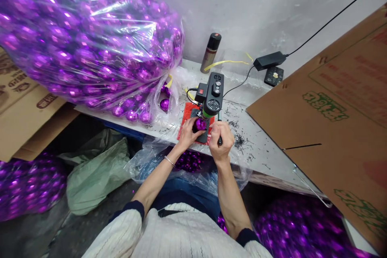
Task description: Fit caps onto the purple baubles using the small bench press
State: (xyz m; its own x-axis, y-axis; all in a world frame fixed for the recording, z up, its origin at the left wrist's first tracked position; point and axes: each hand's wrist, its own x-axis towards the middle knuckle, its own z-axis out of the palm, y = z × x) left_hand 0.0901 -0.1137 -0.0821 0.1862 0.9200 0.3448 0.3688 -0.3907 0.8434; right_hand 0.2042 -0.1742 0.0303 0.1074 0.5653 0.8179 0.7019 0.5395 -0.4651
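Observation:
A shiny purple ball (pixel 200 123) sits under the head of a small black machine (pixel 213 94) with a green ring. My left hand (pixel 189 132) has its thumb and fingers round the ball from the left and front. My right hand (pixel 221 139) is wrapped round the black-ended lever (pixel 219 141) at the machine's right side. Beneath the machine lies a red sheet (pixel 185 123) on the white table (pixel 263 145). Just in front of the table edge, more purple balls (pixel 190 161) lie in an open clear bag below my hands.
A huge clear bag of purple balls (pixel 90 44) fills the left. Behind the machine stand a spray can (pixel 211 53) and a black power adapter (pixel 270 60) with its cable. Cardboard boxes (pixel 341 129) rise at the right. Small dark bits (pixel 239 140) litter the table.

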